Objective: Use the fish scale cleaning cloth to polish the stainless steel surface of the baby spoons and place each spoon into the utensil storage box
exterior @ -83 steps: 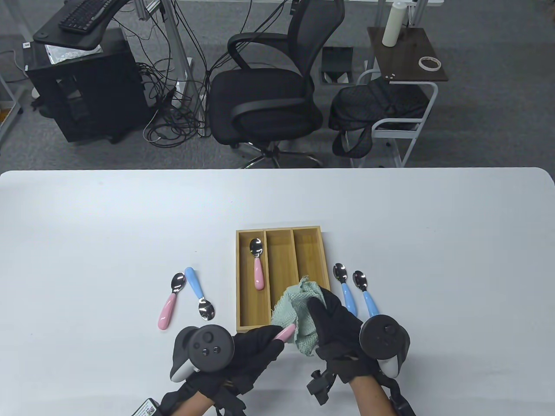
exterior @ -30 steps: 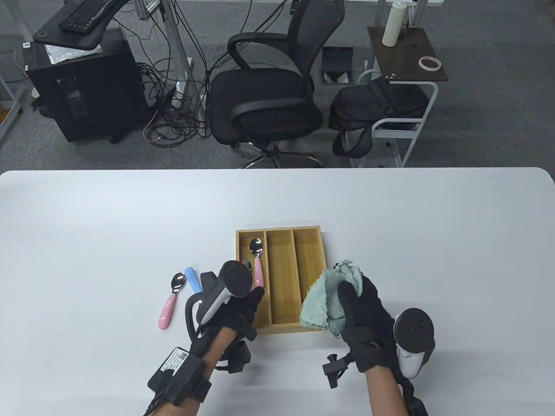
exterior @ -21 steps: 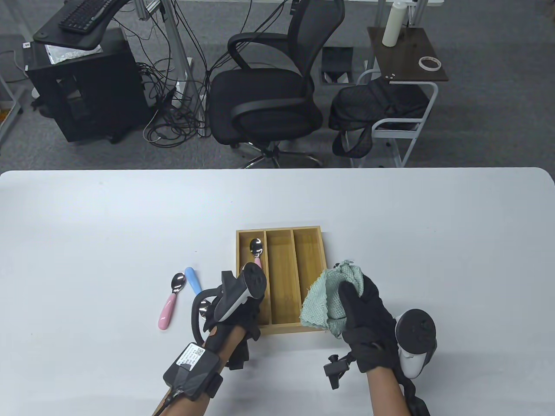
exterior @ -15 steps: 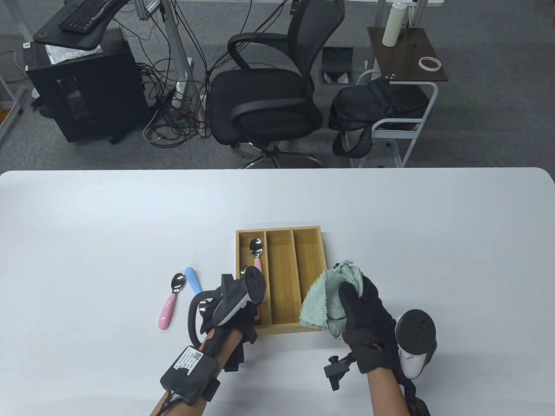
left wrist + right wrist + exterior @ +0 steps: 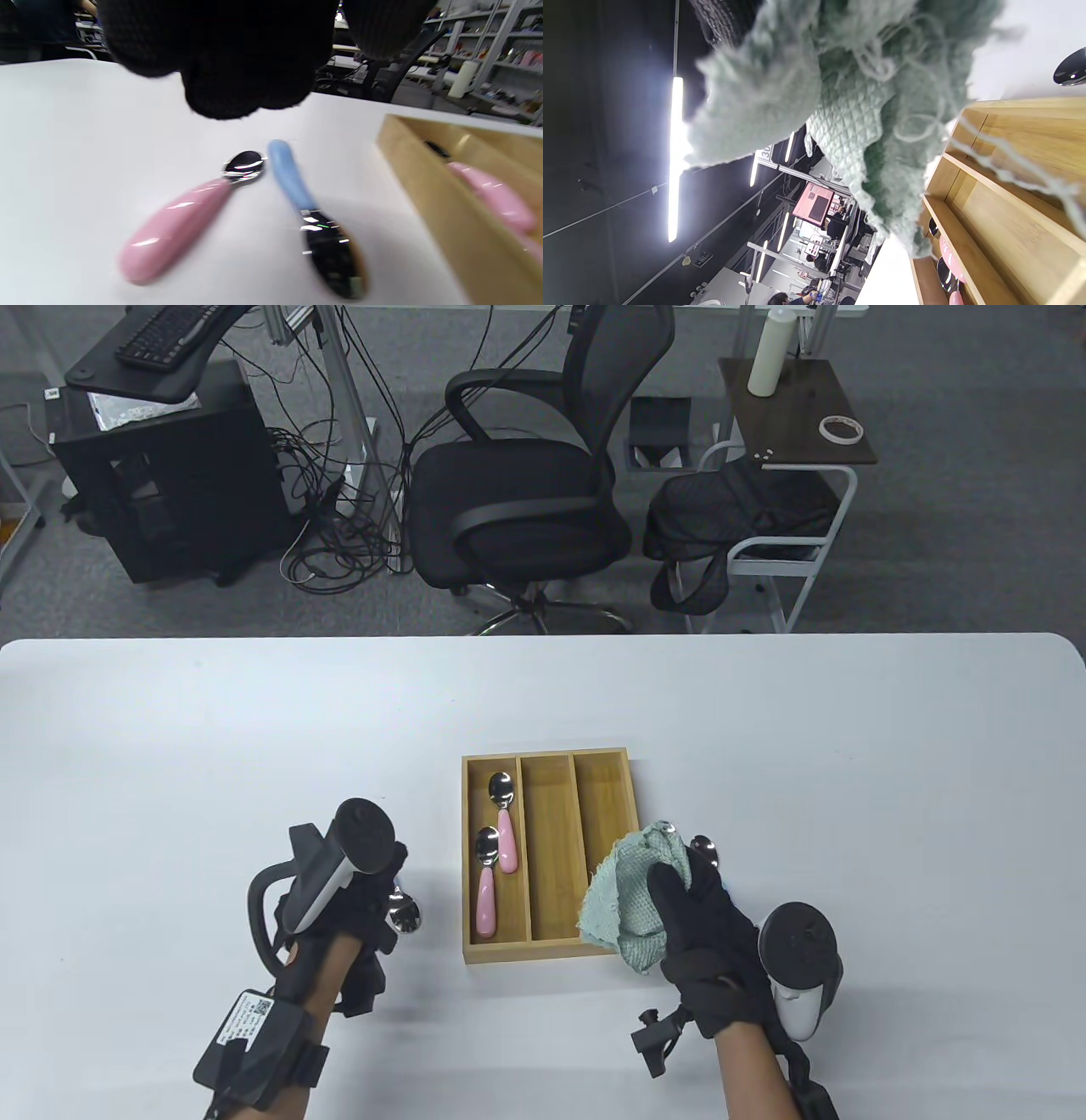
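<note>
Two pink-handled spoons in utensil box [image 5: 547, 952], L compartment.
R hand [image 5: 700, 937] grips green fish scale cloth [image 5: 626, 899] over box's R edge, hiding spoons beyond. L hand [image 5: 361, 903], fingers curled w/ nothing held, hovers over pink spoon [image 5: 182, 220] & blue spoon [image 5: 309, 212] left of box on white surface [image 5: 254, 729].

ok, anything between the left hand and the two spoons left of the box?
Nothing visible. The left hand hovers over the pink spoon and blue spoon; in the left wrist view only bare table lies between them and its fingers.
</note>
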